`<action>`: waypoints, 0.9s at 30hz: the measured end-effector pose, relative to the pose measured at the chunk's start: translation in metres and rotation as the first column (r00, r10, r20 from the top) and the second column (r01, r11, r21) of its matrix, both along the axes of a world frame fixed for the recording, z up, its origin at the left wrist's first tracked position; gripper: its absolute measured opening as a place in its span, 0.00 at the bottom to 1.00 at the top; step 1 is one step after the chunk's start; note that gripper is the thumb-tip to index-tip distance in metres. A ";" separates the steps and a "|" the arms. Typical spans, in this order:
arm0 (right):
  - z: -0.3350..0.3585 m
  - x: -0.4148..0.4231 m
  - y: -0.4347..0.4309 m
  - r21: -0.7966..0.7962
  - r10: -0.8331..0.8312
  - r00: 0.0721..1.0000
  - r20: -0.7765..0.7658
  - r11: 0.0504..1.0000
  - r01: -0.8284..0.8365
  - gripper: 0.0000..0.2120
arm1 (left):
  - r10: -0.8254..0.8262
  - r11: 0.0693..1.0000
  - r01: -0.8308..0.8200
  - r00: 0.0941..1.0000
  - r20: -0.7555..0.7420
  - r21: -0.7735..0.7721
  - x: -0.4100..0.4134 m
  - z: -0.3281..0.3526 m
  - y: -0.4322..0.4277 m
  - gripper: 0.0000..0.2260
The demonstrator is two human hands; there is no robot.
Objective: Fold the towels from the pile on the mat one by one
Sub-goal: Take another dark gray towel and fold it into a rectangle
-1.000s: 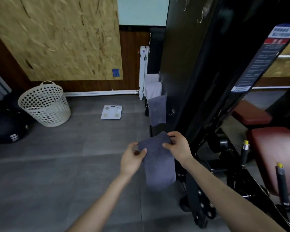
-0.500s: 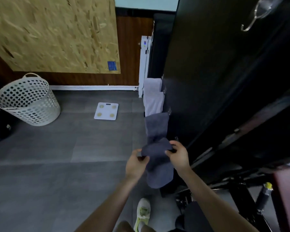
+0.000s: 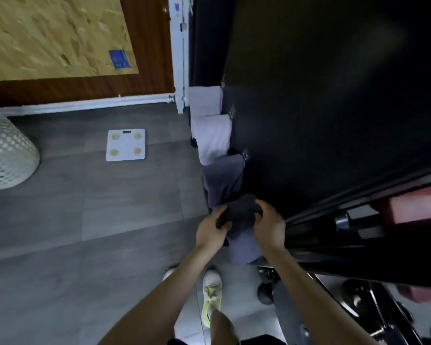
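The left hand [image 3: 213, 230] at 9 o'clock and the right hand [image 3: 269, 225] at 3 o'clock pinched the grey towel [image 3: 243, 211], which looked soft and light, best held by its top corners.

Grey tiled floor [image 3: 85, 220] stretching to the wall, white scale [image 3: 125, 145] lying flat on it near the skirting, perforated white basket [image 3: 8, 158] standing at the left edge, a shoe [image 3: 211, 292] standing near the bottom.

A white scale [image 3: 125, 144] lies on the grey floor [image 3: 85, 220], a perforated basket [image 3: 8, 155] well left.
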State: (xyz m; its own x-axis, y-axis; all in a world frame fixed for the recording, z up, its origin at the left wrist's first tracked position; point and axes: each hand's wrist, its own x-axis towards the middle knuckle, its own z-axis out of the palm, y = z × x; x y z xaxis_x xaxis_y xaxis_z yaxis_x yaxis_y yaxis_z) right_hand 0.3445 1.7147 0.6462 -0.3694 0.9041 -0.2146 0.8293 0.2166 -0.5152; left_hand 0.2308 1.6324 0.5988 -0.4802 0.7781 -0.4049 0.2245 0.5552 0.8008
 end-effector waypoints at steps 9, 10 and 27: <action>-0.001 -0.010 -0.024 0.117 -0.199 0.973 -0.120 0.970 0.212 0.15 | -0.139 0.990 0.138 0.988 0.061 0.023 -0.023 -0.023 0.023 0.21; -0.002 -0.009 -0.026 0.093 -0.227 0.967 -0.115 0.967 0.237 0.16 | -0.158 0.988 0.157 0.986 0.052 0.008 -0.024 -0.025 0.026 0.21; -0.042 -0.027 -0.024 -0.110 -0.342 0.940 -0.011 0.934 0.339 0.27 | -0.425 0.852 0.520 0.752 -0.504 0.059 -0.033 -0.030 0.059 0.17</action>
State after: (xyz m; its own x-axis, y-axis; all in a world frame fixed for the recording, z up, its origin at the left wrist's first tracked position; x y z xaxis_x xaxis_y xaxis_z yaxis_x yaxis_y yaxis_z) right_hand 0.3177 1.6909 0.6045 -0.0509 0.9497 -0.3091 0.8278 -0.1331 -0.5451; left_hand 0.1983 1.6912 0.5684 -0.1199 0.9909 -0.0609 0.7816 0.1320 0.6097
